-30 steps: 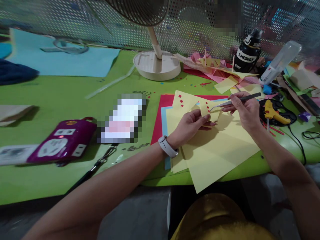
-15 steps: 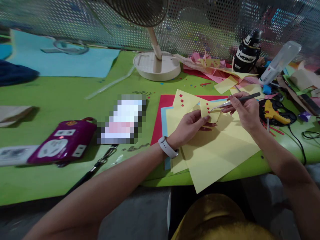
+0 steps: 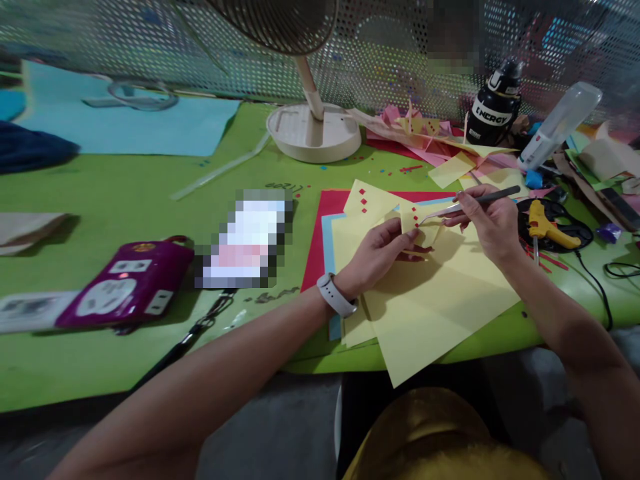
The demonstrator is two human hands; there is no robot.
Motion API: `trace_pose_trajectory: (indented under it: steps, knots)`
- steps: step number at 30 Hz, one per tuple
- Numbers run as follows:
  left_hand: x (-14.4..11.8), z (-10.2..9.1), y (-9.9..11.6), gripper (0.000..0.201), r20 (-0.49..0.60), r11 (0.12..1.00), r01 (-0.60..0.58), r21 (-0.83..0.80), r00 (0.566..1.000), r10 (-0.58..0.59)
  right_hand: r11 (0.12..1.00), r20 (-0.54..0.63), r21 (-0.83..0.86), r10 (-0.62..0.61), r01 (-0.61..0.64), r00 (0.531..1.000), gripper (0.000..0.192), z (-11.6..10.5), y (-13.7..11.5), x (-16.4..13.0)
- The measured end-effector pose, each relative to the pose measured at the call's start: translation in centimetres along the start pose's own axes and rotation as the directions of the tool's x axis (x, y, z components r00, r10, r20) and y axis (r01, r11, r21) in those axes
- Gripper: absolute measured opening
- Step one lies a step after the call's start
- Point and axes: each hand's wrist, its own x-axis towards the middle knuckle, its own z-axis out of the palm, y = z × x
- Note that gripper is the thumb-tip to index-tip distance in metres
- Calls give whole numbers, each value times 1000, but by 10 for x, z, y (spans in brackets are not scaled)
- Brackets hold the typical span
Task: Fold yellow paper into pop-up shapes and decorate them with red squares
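My left hand (image 3: 387,250) is closed on a small yellow paper piece (image 3: 424,235) that bears a column of small red diamonds. In my right hand (image 3: 487,217) is a pair of metal tweezers (image 3: 475,201), with its tip at the yellow piece beside the lowest diamond. Whether the tip grips anything is too small to tell. Below both hands lie large yellow sheets (image 3: 440,320), over a light blue sheet (image 3: 329,247) and a red sheet (image 3: 315,257). Another yellow piece with red diamonds (image 3: 373,197) lies behind my left hand.
A yellow glue gun (image 3: 553,227) lies right of my right hand, its cord trailing. Behind are paper scraps (image 3: 400,133), a black bottle (image 3: 493,110), a clear bottle (image 3: 563,127) and a fan base (image 3: 315,137). Leftward are a blurred-out phone (image 3: 247,240) and a purple power strip (image 3: 127,283).
Almost nothing differs. Both hands stay in place, with the tweezer tip still at the yellow paper piece.
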Motion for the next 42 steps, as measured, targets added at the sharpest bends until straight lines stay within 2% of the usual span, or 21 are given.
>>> trace_pose_trajectory:
  steps: [13, 15, 17, 19, 21, 24, 26, 28, 31, 35, 39, 42]
  knots:
    - [1, 1, 1, 45, -15, 999, -43, 0, 999, 43, 999, -20, -16, -33, 32, 999, 43, -1, 2, 0]
    - [1, 1, 2, 45, -20, 999, -50, 0, 999, 50, 995, -103, 7, -96, 97, 990, 41, -2, 3, 2]
    - [1, 1, 2, 43, -26, 999, -53, 3, 998, 53, 982, -221, 44, -171, 185, 960, 38, -4, 4, 6]
    - [0, 2, 3, 42, -21, 998, -62, 12, 998, 62, 973, -287, 67, -192, 219, 938, 37, -5, 6, 9]
    - [0, 2, 3, 42, -14, 996, -83, 26, 996, 83, 984, -242, 62, -149, 168, 959, 37, -5, 10, 11]
    - [0, 2, 2, 40, 1, 993, -107, 41, 994, 108, 995, -29, 19, -93, 94, 995, 37, -1, 16, 8]
    - [-1, 3, 2, 38, 14, 992, -113, 47, 994, 112, 995, 106, -34, -94, 98, 990, 38, 2, 21, 3]
    - [-1, 3, 3, 36, 22, 993, -106, 52, 994, 105, 989, 163, -96, -94, 111, 982, 37, 4, 24, -1]
    - [-3, 4, 4, 37, 15, 996, -75, 39, 997, 74, 984, 161, -142, -86, 109, 983, 36, 5, 25, -4]
    - [-5, 4, 7, 38, -7, 999, -52, 7, 999, 52, 988, 136, -120, -79, 96, 988, 37, 7, 20, -7]
    - [-4, 3, 6, 43, -68, 996, -70, 54, 995, 74, 991, 146, -100, -75, 90, 986, 37, 12, 16, -12]
    - [-2, 2, 4, 46, -66, 993, -76, 85, 994, 81, 993, 151, -87, -66, 80, 986, 37, 14, 16, -14]
